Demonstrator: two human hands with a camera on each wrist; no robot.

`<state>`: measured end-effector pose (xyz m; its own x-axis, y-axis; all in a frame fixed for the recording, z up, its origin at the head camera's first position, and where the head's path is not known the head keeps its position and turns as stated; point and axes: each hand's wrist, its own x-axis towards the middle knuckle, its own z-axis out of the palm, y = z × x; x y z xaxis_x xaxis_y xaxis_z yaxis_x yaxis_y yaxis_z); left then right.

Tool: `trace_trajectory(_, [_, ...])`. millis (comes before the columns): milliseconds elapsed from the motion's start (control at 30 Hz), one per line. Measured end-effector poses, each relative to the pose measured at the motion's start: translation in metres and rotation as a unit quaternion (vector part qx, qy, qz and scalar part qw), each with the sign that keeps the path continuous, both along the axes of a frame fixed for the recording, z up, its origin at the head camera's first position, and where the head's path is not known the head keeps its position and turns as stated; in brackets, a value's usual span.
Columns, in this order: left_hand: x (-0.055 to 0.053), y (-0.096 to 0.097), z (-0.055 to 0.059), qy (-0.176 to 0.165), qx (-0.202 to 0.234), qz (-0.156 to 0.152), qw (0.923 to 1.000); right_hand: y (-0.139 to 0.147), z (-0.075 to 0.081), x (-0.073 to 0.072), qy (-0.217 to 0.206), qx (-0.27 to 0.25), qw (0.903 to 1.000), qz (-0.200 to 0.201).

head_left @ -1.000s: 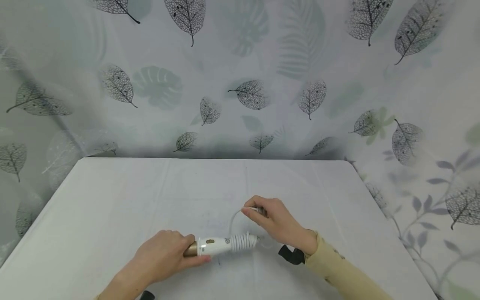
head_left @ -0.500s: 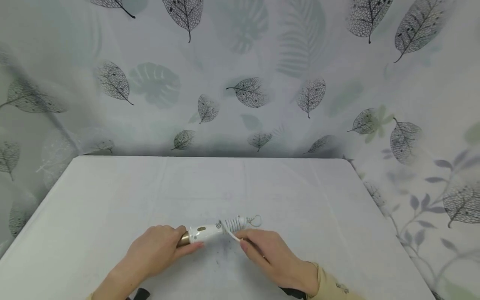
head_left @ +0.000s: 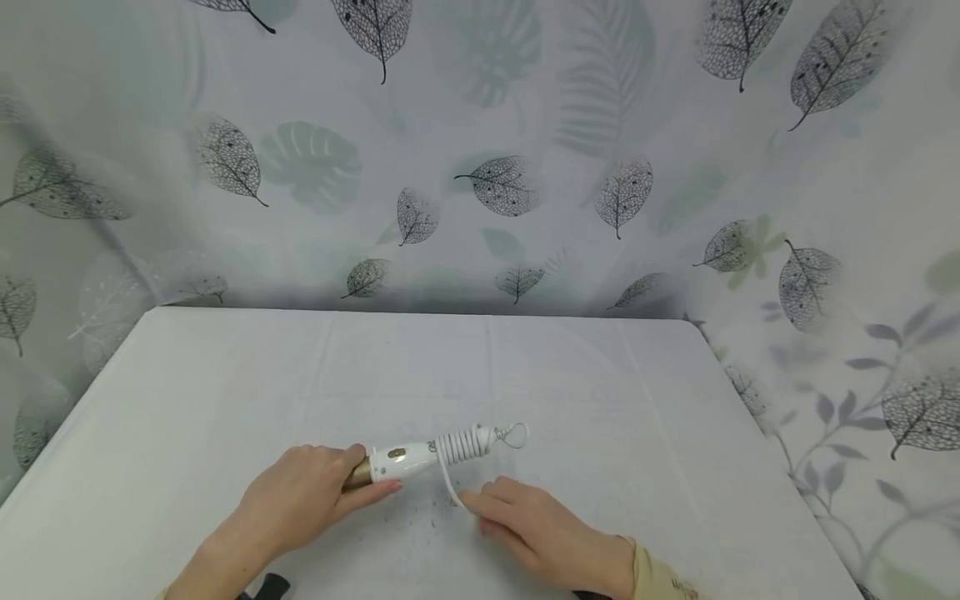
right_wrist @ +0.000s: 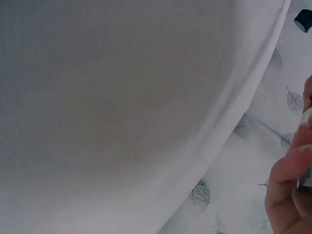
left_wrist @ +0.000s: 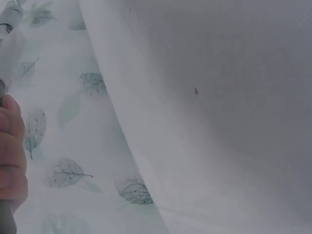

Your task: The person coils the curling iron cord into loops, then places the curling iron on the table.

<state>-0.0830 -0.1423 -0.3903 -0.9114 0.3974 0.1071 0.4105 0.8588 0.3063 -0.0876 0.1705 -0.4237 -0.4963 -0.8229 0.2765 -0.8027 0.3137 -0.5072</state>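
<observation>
In the head view, my left hand (head_left: 296,500) grips the gold barrel of a white curling iron (head_left: 401,461), thumb along its near side. The iron points to the right, tilted slightly away. White cord (head_left: 462,446) is wound in several turns round its handle end, and a small loop of cord (head_left: 515,435) sticks out at the tip. My right hand (head_left: 543,533), nearer the body, pinches the free stretch of cord running down from the coil. In the right wrist view, curled fingers (right_wrist: 285,187) close round a greyish piece, mostly hidden. Curled fingers (left_wrist: 12,151) also show in the left wrist view.
A white-covered table (head_left: 600,400) lies beneath both hands. Behind and beside it hangs a leaf-patterned cloth (head_left: 480,167). A black piece (head_left: 272,586) shows beside the left wrist at the bottom edge.
My right hand has swung from beyond the iron's tip round to its near side, carrying the cord over the handle. The left hand has shifted slightly left and away with the iron.
</observation>
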Motion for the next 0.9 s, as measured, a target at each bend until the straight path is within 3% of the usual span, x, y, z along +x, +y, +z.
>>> trace_trajectory(100, [0.002, -0.001, -0.001, -0.001, 0.007, -0.013, 0.9999, 0.002, -0.005, -0.005, 0.004, 0.034, 0.9993, 0.017])
trace_trajectory(233, [0.004, 0.001, -0.002, -0.005, 0.023, -0.036, 0.9991, 0.003, -0.01, -0.014, -0.025, 0.066, 0.9968, 0.037])
trace_trajectory(333, [0.005, 0.002, -0.005, 0.009, 0.033, -0.056, 0.9979, 0.005, -0.011, -0.023, -0.059, 0.086, 0.9939, 0.036])
trace_trajectory(367, [0.005, 0.003, -0.006, 0.018, 0.034, -0.063, 0.9973, 0.007, -0.011, -0.026, -0.052, 0.091, 0.9939, 0.033])
trace_trajectory(467, [0.006, 0.005, -0.012, 0.038, 0.04, -0.092, 0.9942, 0.008, -0.011, -0.038, -0.096, 0.067, 0.9923, 0.04])
trace_trajectory(600, [0.008, 0.008, -0.021, 0.052, 0.043, -0.122, 0.9902, 0.006, -0.011, -0.057, -0.083, 0.034, 0.9922, 0.086])
trace_trajectory(667, [0.008, 0.01, -0.025, 0.048, 0.04, -0.129, 0.9896, 0.005, -0.012, -0.065, -0.036, 0.05, 0.9934, 0.097])
trace_trajectory(767, [0.009, 0.014, -0.031, 0.023, 0.035, -0.134, 0.9902, 0.004, -0.012, -0.073, -0.015, 0.077, 0.9932, 0.086])
trace_trajectory(900, [0.01, 0.017, -0.038, 0.009, 0.022, -0.142, 0.9896, 0.002, -0.012, -0.078, -0.026, 0.08, 0.994, 0.069])
